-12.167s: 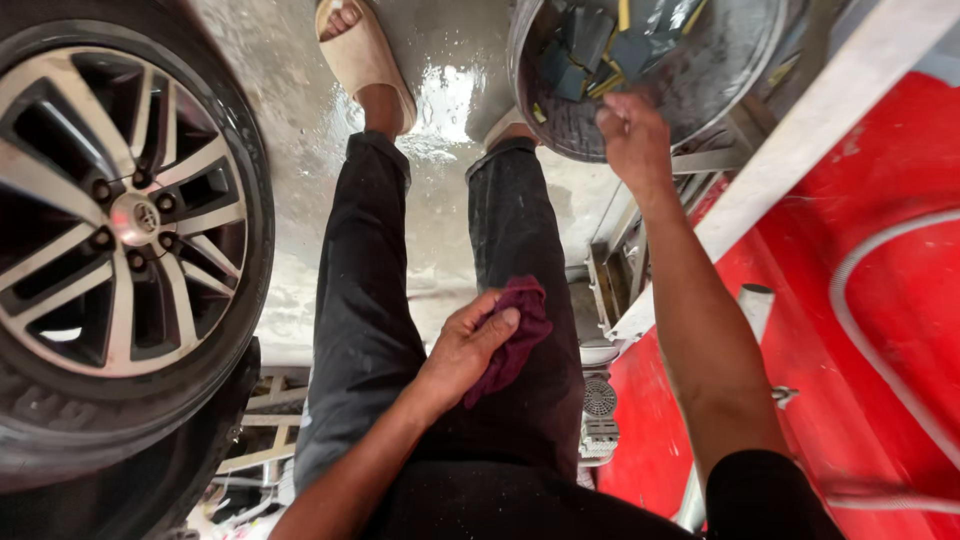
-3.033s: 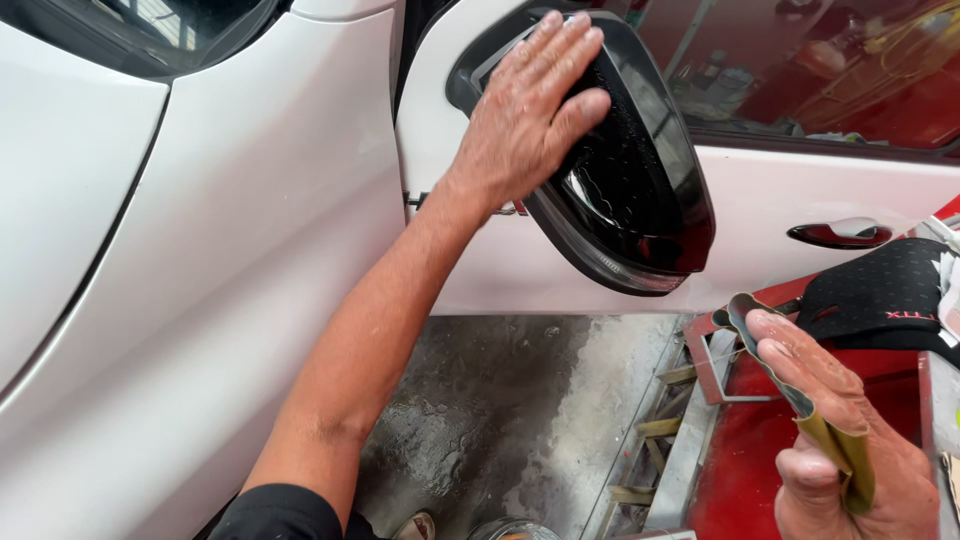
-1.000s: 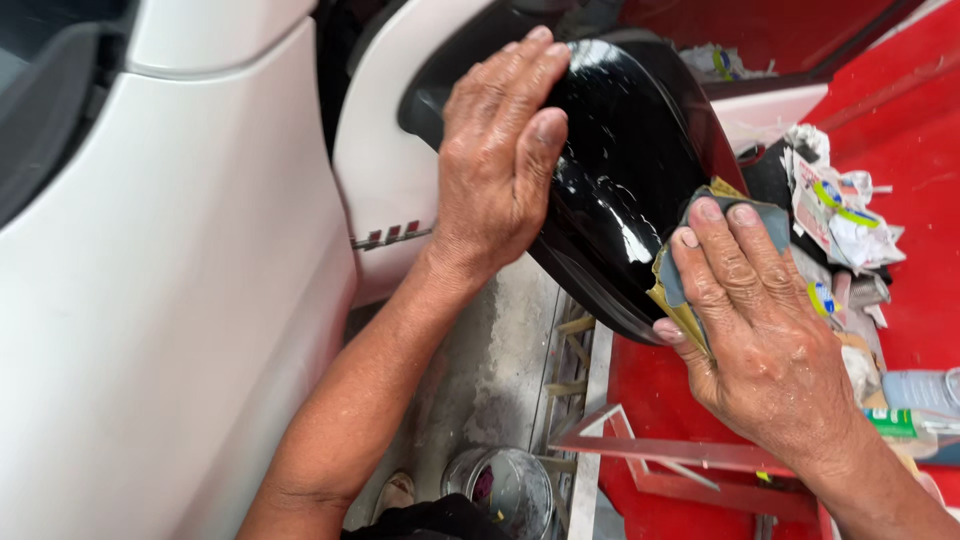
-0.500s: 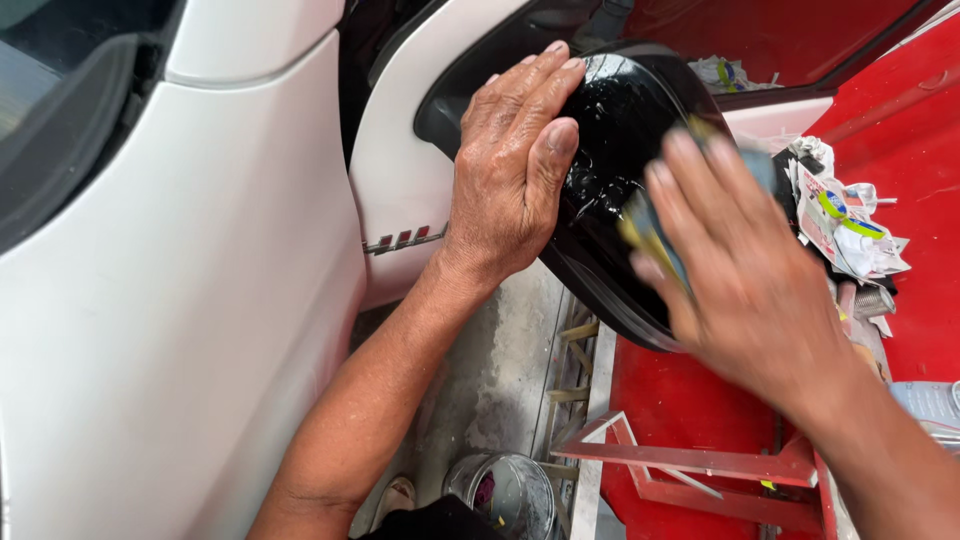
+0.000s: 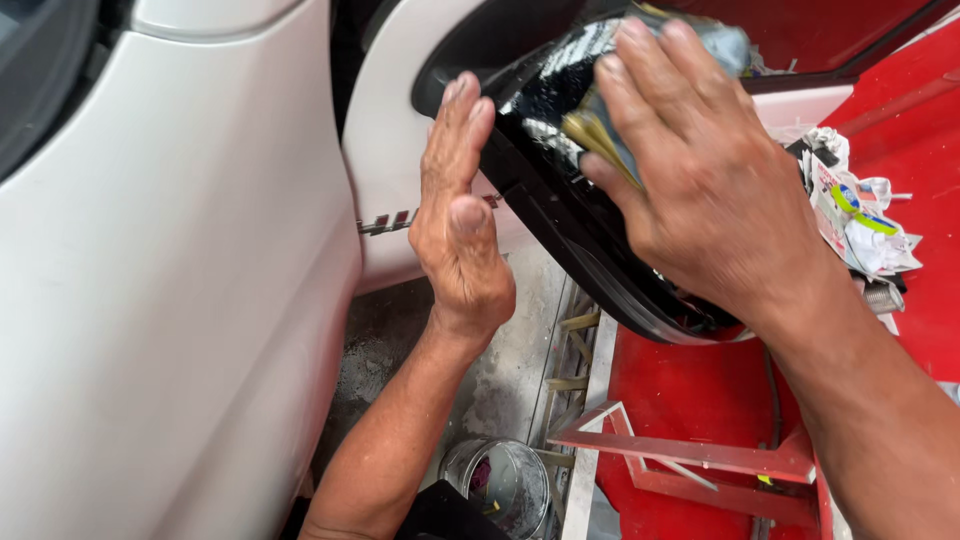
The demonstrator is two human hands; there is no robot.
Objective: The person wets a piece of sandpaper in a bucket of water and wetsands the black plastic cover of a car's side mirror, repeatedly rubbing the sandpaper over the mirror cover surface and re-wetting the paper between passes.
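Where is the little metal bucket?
In the head view, the metal bucket sits low down on the wet concrete floor, near the bottom middle of the picture. It is right below the left hand and beside the red frame.
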